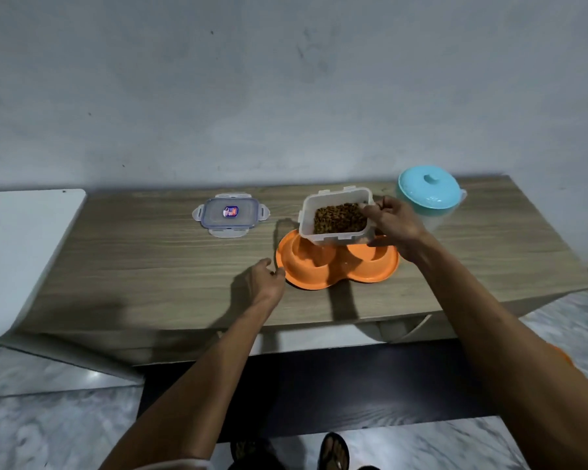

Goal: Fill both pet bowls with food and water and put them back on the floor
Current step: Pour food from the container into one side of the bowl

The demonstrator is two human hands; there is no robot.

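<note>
- Sandalled foot [333,451] on the floor [48,435], nearest of all.
- Left hand [267,276] sits at the left rim of the orange double bowl [336,269] on the counter [150,266], fingers curled. I cannot tell whether it pinches the rim or only touches it.
- Right hand [392,225] grips the open food container [336,215] above the bowl. The kibble [340,218] is still inside and both wells look empty, so the food step is just starting.
- Next, I judge: tip it slowly over one well only.
- Beyond the left hand lies the lid [231,215] — beyond the right hand stands the water jug [430,195].
</note>
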